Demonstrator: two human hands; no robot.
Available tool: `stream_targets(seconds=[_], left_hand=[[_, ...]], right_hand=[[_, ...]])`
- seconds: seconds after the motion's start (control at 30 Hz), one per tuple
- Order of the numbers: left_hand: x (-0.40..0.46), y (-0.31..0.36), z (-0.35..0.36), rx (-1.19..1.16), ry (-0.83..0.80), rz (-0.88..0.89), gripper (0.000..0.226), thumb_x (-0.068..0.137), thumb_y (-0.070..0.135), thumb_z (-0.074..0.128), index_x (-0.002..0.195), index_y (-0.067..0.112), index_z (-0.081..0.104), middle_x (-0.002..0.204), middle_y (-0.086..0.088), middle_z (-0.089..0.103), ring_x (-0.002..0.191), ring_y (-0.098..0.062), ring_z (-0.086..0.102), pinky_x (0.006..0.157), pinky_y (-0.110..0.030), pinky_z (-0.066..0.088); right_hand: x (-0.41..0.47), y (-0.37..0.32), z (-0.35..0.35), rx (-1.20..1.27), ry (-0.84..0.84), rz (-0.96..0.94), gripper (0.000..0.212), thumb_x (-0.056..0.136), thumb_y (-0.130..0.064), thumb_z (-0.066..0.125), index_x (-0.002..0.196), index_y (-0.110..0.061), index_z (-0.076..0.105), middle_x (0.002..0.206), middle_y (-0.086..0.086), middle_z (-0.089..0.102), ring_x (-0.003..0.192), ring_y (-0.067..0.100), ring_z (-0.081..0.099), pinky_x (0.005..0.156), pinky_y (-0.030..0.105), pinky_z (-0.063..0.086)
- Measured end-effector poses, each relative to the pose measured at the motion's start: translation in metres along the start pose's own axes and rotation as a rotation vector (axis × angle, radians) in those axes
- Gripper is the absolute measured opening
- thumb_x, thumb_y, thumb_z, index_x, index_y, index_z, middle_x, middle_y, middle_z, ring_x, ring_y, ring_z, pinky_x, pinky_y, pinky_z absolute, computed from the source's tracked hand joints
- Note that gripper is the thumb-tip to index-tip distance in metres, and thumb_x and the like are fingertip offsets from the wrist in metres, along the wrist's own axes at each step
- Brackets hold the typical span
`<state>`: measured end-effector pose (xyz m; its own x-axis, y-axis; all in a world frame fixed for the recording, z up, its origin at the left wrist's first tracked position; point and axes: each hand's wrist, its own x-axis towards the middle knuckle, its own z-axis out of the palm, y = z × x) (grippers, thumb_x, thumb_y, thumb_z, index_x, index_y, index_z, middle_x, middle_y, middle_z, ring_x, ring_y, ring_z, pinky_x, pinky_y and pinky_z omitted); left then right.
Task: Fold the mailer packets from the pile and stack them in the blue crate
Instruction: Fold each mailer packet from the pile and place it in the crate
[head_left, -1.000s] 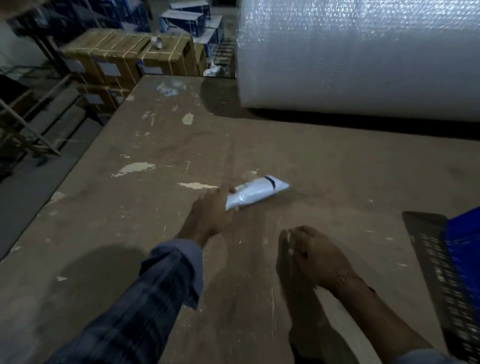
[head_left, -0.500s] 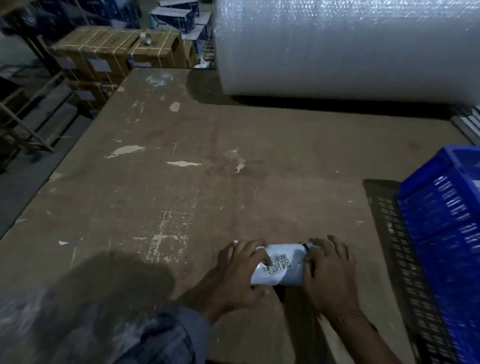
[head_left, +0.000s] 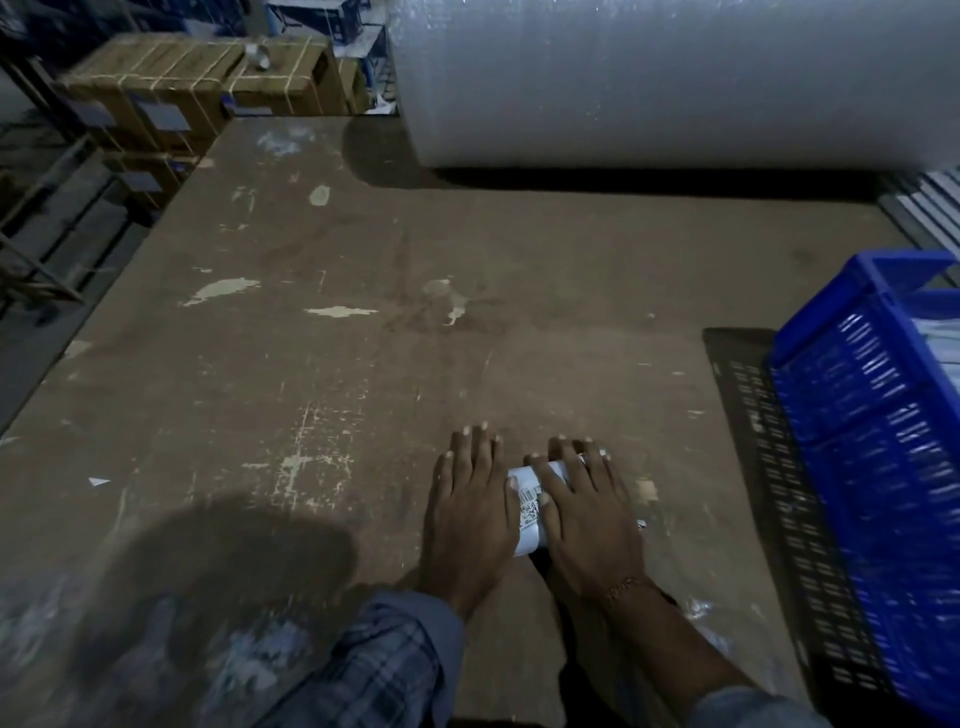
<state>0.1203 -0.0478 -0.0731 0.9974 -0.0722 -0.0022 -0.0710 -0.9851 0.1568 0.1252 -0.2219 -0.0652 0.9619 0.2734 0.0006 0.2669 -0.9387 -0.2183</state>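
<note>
While both hands lie flat on the worn brown table (head_left: 363, 364), a white mailer packet (head_left: 529, 512) is pressed between them and the table surface. Only a narrow strip of the packet shows in the gap between the two hands, and on this strip a printed label with a barcode can be seen. The left hand (head_left: 470, 512) rests palm down with its fingers straight and close together, pointing away from the person; its thumb touches the left side of the packet. The right hand (head_left: 589, 519) covers most of the packet, fingers straight and a little spread, pressing it down. Neither hand curls around the packet; they only hold it flat. A thin bracelet (head_left: 623, 587) sits on the right wrist, and a checked sleeve (head_left: 384, 665) covers the left forearm.

The packet lies near the front edge of the table, toward the right, apart from the blue crate (head_left: 872, 457). This crate stands at the right side on the table, and some pale material shows inside it, but what it is I cannot tell. A very big roll of bubble wrap (head_left: 675, 78) lies across the far end of the table. Beyond the far left corner, strapped cardboard boxes (head_left: 197, 78) are stacked
</note>
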Motion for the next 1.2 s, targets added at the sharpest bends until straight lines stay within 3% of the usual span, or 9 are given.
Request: stream_targets(seconds=[0.1,0.23,0.37,0.47,0.57,0.67,0.83,1.03,1.2], left_hand=[[0.004,-0.001,0.005,0.015,0.0,0.008,0.059,0.114,0.036,0.018,0.163,0.007,0.032,0.174,-0.013,0.024,0.162,-0.034,0.017,0.125,-0.053,0.03],[0.011,-0.004,0.013,0.049,-0.045,0.056,0.061,0.112,0.037,0.015,0.165,0.01,0.028,0.175,-0.015,0.018,0.163,-0.039,0.009,0.125,-0.056,0.026],[0.009,-0.006,0.013,0.056,-0.067,0.131,0.067,0.107,0.039,0.017,0.167,0.011,0.025,0.176,-0.015,0.012,0.162,-0.042,0.0,0.127,-0.061,0.017],[0.008,-0.008,0.009,0.059,-0.037,0.158,0.065,0.107,0.04,0.021,0.166,0.014,0.028,0.175,-0.015,0.019,0.162,-0.043,0.009,0.125,-0.064,0.019],[0.02,-0.015,0.01,0.059,-0.027,0.076,0.065,0.107,0.038,0.02,0.166,0.012,0.029,0.176,-0.014,0.017,0.162,-0.038,0.011,0.124,-0.068,0.013],[0.032,-0.012,0.007,0.063,-0.015,-0.061,0.07,0.105,0.036,0.015,0.168,0.006,0.013,0.176,-0.019,0.005,0.163,-0.041,-0.001,0.122,-0.072,0.006],[0.008,0.002,0.003,0.071,0.033,-0.031,0.069,0.111,0.037,0.016,0.166,-0.001,-0.001,0.174,-0.026,-0.01,0.16,-0.048,-0.01,0.121,-0.071,0.008],[-0.004,-0.005,0.003,0.092,0.032,0.03,0.071,0.109,0.038,0.023,0.166,-0.001,0.011,0.175,-0.024,0.0,0.161,-0.046,-0.004,0.121,-0.073,0.007],[0.012,0.001,0.001,0.046,0.081,-0.152,0.068,0.108,0.03,0.031,0.165,-0.004,0.015,0.172,-0.029,0.01,0.16,-0.049,0.004,0.121,-0.075,0.005]], right_hand=[[0.005,-0.001,0.004,-0.043,-0.016,0.002,0.052,0.102,-0.033,0.034,0.15,-0.026,0.054,0.161,0.013,0.041,0.149,0.04,0.034,0.124,0.055,0.023],[0.012,0.002,0.006,-0.074,-0.036,-0.013,0.051,0.103,-0.035,0.031,0.146,-0.027,0.058,0.156,0.014,0.049,0.146,0.039,0.041,0.121,0.053,0.027],[0.018,0.005,0.01,-0.085,-0.057,-0.033,0.054,0.105,-0.036,0.027,0.155,-0.031,0.046,0.166,0.008,0.035,0.153,0.035,0.03,0.124,0.049,0.024],[0.018,0.004,0.009,-0.087,-0.053,-0.032,0.056,0.106,-0.036,0.024,0.159,-0.029,0.04,0.17,0.006,0.027,0.157,0.033,0.022,0.126,0.049,0.021],[0.004,-0.008,0.006,-0.057,0.02,-0.003,0.052,0.106,-0.03,0.031,0.153,-0.021,0.049,0.165,0.006,0.037,0.153,0.035,0.031,0.126,0.048,0.021],[-0.022,-0.015,0.006,-0.009,0.087,-0.018,0.051,0.107,-0.027,0.032,0.154,-0.013,0.048,0.164,0.006,0.04,0.152,0.036,0.033,0.124,0.05,0.027],[-0.009,-0.009,0.008,-0.013,0.032,0.009,0.054,0.109,-0.03,0.023,0.158,-0.017,0.042,0.167,0.008,0.034,0.154,0.036,0.028,0.124,0.051,0.025],[0.023,0.001,0.013,-0.008,-0.001,0.093,0.06,0.102,-0.032,0.028,0.149,-0.001,0.051,0.157,0.021,0.045,0.143,0.044,0.045,0.112,0.057,0.043],[-0.012,-0.006,0.017,-0.031,0.058,0.074,0.06,0.105,-0.033,0.03,0.155,-0.003,0.043,0.162,0.017,0.039,0.151,0.041,0.033,0.12,0.052,0.03]])
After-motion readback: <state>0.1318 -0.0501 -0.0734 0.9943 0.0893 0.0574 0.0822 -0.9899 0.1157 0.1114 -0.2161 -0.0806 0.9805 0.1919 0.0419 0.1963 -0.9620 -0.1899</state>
